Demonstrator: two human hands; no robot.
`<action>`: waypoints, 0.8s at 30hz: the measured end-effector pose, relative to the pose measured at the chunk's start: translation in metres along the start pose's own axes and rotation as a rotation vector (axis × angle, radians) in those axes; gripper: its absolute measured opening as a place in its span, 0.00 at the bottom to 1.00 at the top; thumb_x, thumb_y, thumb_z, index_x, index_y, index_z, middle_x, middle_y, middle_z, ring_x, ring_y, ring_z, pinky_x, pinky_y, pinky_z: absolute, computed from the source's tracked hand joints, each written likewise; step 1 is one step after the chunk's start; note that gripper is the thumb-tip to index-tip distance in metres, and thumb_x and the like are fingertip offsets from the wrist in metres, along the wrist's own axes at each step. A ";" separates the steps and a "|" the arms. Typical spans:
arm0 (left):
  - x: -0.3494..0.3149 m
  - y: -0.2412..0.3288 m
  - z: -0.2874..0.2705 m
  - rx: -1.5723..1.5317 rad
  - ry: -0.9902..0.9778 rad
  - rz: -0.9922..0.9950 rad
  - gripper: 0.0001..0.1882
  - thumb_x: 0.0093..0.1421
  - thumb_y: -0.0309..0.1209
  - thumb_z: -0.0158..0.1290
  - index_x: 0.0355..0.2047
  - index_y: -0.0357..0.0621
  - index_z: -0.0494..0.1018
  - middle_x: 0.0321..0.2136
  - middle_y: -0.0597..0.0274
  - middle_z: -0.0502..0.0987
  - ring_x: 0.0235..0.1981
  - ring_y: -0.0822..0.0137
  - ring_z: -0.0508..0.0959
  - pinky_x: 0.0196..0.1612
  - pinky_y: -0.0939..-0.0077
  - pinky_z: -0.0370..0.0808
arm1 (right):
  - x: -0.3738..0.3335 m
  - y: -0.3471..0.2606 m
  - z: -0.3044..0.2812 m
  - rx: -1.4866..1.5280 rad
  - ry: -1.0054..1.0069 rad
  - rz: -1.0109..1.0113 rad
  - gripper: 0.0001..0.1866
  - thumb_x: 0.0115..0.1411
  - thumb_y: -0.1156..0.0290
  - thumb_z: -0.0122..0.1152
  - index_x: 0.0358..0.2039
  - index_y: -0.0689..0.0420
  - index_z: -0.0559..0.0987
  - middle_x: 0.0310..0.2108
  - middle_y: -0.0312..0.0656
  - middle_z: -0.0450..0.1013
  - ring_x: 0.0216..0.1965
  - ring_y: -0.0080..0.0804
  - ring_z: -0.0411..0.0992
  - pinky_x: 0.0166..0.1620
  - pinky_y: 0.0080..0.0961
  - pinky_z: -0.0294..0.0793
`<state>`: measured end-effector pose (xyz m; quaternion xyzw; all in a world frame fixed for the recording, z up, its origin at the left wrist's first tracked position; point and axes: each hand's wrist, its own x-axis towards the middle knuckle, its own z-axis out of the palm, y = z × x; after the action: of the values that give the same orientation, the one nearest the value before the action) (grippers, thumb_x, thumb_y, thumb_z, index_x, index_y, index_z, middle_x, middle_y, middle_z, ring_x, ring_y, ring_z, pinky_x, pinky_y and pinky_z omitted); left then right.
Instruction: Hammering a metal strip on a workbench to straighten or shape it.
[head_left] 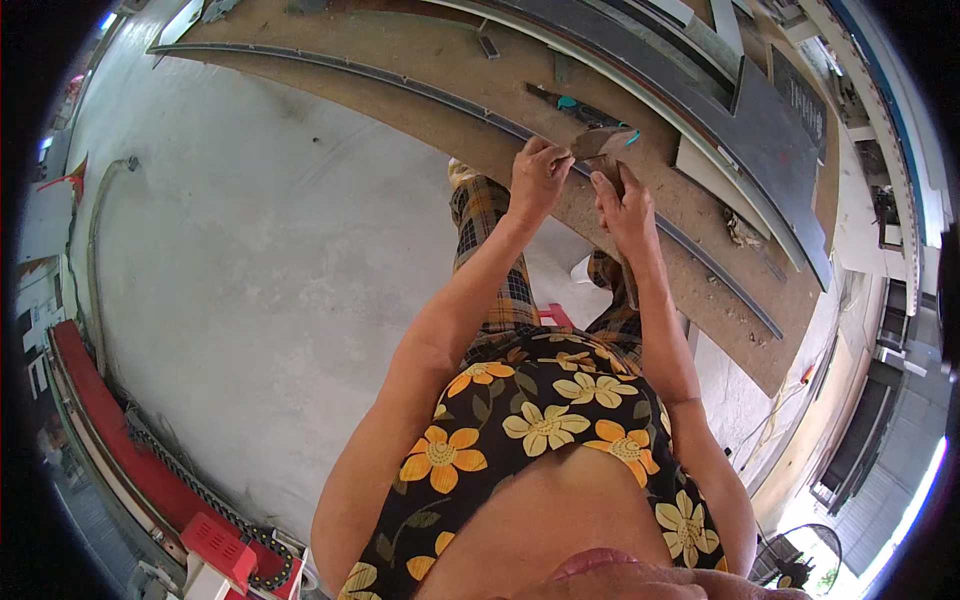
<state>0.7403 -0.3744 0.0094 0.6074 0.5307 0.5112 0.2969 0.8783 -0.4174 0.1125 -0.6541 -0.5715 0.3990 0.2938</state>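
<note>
Nearest to me is the person in the black top (pixel 540 425) printed with orange and yellow flowers, both bare arms stretched out over the bench. The right hand (pixel 625 210) is curled closed around what looks like a brown, stick-like handle (pixel 631 288), which runs back beside the forearm. The left hand (pixel 540 182) is bunched, thumb and fingertips pressed together, seemingly pinching a thin dark sliver (pixel 594 157) in the gap between the hands; it is too small for me to say what it is.

Under and beside the hands lies the long, narrow dark-grey strip (pixel 440 97), running along the near side of the brown, board-topped bench (pixel 740 345). I'd judge the laying-out done, since the strip is stretched along the bench, and the handwork under way at one spot partway along it. I can't tell whether the rest of its length is finished or waiting; the piece at the fingertips, at least, looks unfinished.

Just past the hands rests a slim black-and-teal hand tool (pixel 567 102), lying apart from the strip. Farther back, long flat dark-grey panels (pixel 780 200) lie on the bench, none of them in hand.
</note>
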 end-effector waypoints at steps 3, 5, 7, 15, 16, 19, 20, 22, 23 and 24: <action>0.003 0.005 0.000 -0.073 0.040 0.016 0.07 0.52 0.21 0.62 0.33 0.34 0.79 0.33 0.54 0.76 0.31 0.61 0.79 0.33 0.71 0.76 | -0.001 -0.003 -0.001 -0.019 0.031 -0.039 0.18 0.66 0.59 0.56 0.41 0.65 0.74 0.20 0.43 0.70 0.18 0.27 0.68 0.24 0.30 0.69; 0.005 0.007 -0.006 -0.020 0.031 0.012 0.07 0.52 0.21 0.63 0.33 0.35 0.79 0.32 0.54 0.76 0.30 0.60 0.79 0.33 0.71 0.76 | 0.002 -0.007 0.002 -0.067 -0.001 0.010 0.19 0.66 0.58 0.56 0.41 0.65 0.74 0.20 0.43 0.70 0.19 0.27 0.68 0.24 0.29 0.69; 0.003 0.006 -0.005 -0.049 0.066 0.030 0.07 0.51 0.22 0.63 0.31 0.36 0.80 0.30 0.53 0.76 0.28 0.58 0.79 0.32 0.69 0.75 | 0.001 -0.003 0.002 -0.063 0.026 -0.047 0.18 0.65 0.58 0.57 0.40 0.63 0.74 0.20 0.39 0.69 0.17 0.23 0.66 0.22 0.26 0.67; 0.000 0.000 -0.001 -0.060 0.079 0.010 0.04 0.50 0.22 0.62 0.29 0.38 0.80 0.28 0.51 0.76 0.28 0.52 0.79 0.31 0.64 0.76 | 0.003 0.012 0.004 -0.033 0.018 -0.086 0.16 0.66 0.59 0.56 0.38 0.62 0.74 0.18 0.33 0.67 0.14 0.18 0.64 0.17 0.21 0.62; 0.000 -0.002 -0.002 -0.066 0.071 0.029 0.05 0.50 0.22 0.63 0.29 0.37 0.80 0.29 0.53 0.76 0.27 0.56 0.78 0.31 0.67 0.75 | 0.001 0.010 0.004 -0.007 0.036 -0.094 0.16 0.66 0.59 0.56 0.38 0.62 0.75 0.18 0.33 0.67 0.14 0.18 0.63 0.17 0.21 0.61; 0.000 0.004 -0.004 -0.064 0.072 0.044 0.06 0.51 0.21 0.63 0.30 0.36 0.79 0.29 0.55 0.75 0.26 0.60 0.77 0.30 0.68 0.74 | 0.003 0.010 0.005 0.010 0.040 -0.058 0.17 0.66 0.58 0.57 0.40 0.62 0.75 0.18 0.35 0.67 0.14 0.19 0.64 0.18 0.21 0.63; 0.002 0.004 -0.006 -0.058 0.062 0.042 0.06 0.51 0.21 0.63 0.30 0.36 0.80 0.29 0.54 0.75 0.27 0.59 0.77 0.31 0.68 0.74 | 0.005 0.009 0.005 0.000 0.024 -0.016 0.19 0.66 0.57 0.57 0.42 0.63 0.76 0.18 0.36 0.68 0.15 0.20 0.65 0.19 0.22 0.65; 0.003 0.005 -0.011 -0.043 0.061 0.042 0.05 0.51 0.22 0.62 0.30 0.36 0.80 0.29 0.54 0.75 0.28 0.58 0.77 0.31 0.68 0.74 | 0.005 0.007 0.004 -0.018 0.023 -0.052 0.20 0.66 0.57 0.57 0.42 0.63 0.76 0.18 0.36 0.68 0.15 0.21 0.65 0.19 0.22 0.65; 0.002 0.005 -0.009 -0.028 0.055 0.076 0.05 0.52 0.22 0.62 0.31 0.36 0.80 0.29 0.54 0.75 0.27 0.57 0.78 0.31 0.67 0.74 | 0.004 0.005 0.002 -0.046 0.036 -0.079 0.20 0.66 0.56 0.57 0.43 0.64 0.76 0.18 0.35 0.68 0.15 0.21 0.65 0.18 0.23 0.65; 0.003 0.004 -0.008 -0.012 0.050 0.110 0.05 0.53 0.22 0.61 0.31 0.37 0.80 0.29 0.54 0.75 0.27 0.56 0.78 0.31 0.67 0.75 | 0.002 0.004 0.002 -0.049 0.036 -0.086 0.20 0.66 0.56 0.57 0.43 0.64 0.76 0.18 0.35 0.68 0.15 0.21 0.65 0.18 0.23 0.65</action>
<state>0.7341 -0.3743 0.0161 0.6207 0.5007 0.5450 0.2588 0.8785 -0.4158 0.1079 -0.6430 -0.6033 0.3602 0.3046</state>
